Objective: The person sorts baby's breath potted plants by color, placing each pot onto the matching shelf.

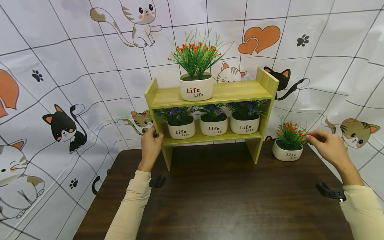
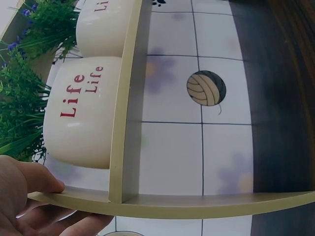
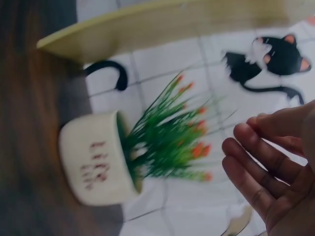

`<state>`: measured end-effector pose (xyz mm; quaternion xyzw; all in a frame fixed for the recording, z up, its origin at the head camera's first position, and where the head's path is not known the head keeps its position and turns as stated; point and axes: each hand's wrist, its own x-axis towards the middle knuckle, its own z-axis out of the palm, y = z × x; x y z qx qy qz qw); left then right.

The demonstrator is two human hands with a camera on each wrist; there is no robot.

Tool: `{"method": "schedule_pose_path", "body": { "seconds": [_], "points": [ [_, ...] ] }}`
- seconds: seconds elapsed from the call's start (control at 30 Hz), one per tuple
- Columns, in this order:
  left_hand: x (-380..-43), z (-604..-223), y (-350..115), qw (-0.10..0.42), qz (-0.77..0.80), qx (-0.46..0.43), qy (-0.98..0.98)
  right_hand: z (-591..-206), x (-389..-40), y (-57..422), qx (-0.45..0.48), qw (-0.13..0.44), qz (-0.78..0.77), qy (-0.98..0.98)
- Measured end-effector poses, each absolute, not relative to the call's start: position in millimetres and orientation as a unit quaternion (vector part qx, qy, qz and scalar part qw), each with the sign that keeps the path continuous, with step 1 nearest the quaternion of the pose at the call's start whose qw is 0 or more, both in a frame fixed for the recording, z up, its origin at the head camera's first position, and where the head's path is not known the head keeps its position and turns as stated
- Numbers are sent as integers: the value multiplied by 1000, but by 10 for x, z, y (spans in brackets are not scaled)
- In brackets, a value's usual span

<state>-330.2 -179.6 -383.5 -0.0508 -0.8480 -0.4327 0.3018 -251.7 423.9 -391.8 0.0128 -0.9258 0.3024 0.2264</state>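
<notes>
My left hand (image 1: 151, 145) grips the left side panel of a small two-tier wooden shelf (image 1: 240, 90). In the left wrist view the thumb (image 2: 47, 181) lies on the panel's inner face and the other fingers pass behind its outer side. At the right, my right hand (image 1: 328, 146) hovers beside the orange flowers of a potted plant (image 1: 288, 154) on the table. Its fingers (image 3: 256, 174) are loosely bent with nothing between them, a little apart from the flowers in the right wrist view. That white pot stands upright, marked "Life".
A white pot with orange flowers (image 1: 196, 88) stands on the shelf's top board. Three white pots with purple flowers, the middle one (image 1: 214, 127) among them, line the lower board. The dark brown table (image 1: 228, 200) meets a cat-patterned wall (image 1: 90, 83) behind.
</notes>
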Motion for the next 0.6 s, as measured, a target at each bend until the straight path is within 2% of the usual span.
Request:
{"method": "schedule_pose_path", "body": {
  "seconds": [0.4,0.6],
  "points": [
    [-3301,-3838,-1786,297,-432,-50,-850,-4573,-2656,4613,-26,177,301,-937],
    [-3303,-3838,-1796,299,-431,-55,-850,-4786,-2746,4635,-60,91,371,-922]
  ]
}}
